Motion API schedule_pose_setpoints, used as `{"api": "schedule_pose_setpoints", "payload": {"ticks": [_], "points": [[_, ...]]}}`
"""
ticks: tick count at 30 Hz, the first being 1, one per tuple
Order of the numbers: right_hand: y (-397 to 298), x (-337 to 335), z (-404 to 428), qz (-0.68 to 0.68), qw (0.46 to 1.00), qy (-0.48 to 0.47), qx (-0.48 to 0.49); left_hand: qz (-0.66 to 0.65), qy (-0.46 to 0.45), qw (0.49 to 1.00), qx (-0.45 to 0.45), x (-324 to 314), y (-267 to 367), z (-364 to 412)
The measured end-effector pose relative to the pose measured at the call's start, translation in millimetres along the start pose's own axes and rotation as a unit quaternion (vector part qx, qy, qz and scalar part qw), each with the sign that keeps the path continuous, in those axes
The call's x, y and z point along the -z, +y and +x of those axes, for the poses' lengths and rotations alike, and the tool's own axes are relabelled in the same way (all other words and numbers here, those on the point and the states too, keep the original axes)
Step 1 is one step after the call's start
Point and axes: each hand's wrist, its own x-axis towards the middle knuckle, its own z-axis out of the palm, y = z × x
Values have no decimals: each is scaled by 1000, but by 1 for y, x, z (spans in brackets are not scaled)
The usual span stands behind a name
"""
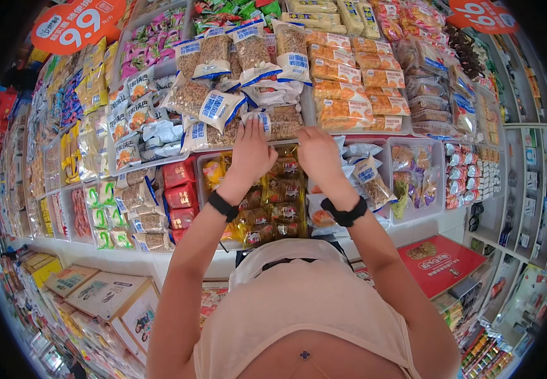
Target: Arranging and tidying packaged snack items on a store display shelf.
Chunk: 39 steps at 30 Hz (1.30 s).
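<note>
A clear packet of grain bread with a white and blue label (280, 124) lies at the front of a heap of similar packets (254, 47). The fingers of my left hand (253, 150) stretch flat over its left part; whether they grip it is unclear. At its right end, the curled fingers of my right hand (319, 152) pinch the packet's edge, fingertips partly hidden. Beneath my wrists, a clear plastic bin holds brown-wrapped snacks (285, 189). A single grain bread packet (373, 182) lies on pale blue-white packets, right of my right wrist.
Orange-labelled pastry packets (344, 85) fill the bin behind right. White snack bags (133, 113) stand left, and red packets (180, 199) sit nearer. Round price signs (79, 26) hang at the top. Cartons (107, 293) and a red box (439, 265) stand below the display.
</note>
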Motion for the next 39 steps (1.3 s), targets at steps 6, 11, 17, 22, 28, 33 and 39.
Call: {"api": "schedule_pose_setpoints", "payload": {"ticks": [6,11,17,22,28,33,39], "points": [[60,36,-62,-9,990,54,-131,32,10,999,15,-13,-7,17],[152,-10,-134,-128,957,32,-260,-61,92,994,23,6,-16,6],[182,-32,-176,-104,951,-65,-285,-114,55,992,14,26,-8,-10],[168,-24,-164,-95,960,-119,-235,-24,11,1000,-17,18,-10,-4],[134,48,-139,-62,959,-62,-269,65,-81,995,-4,11,2,11],[59,151,-66,226,949,0,-219,60,23,997,48,-8,10,-3],[-9,107,40,259,960,108,2,56,82,993,69,-14,16,-25]]}}
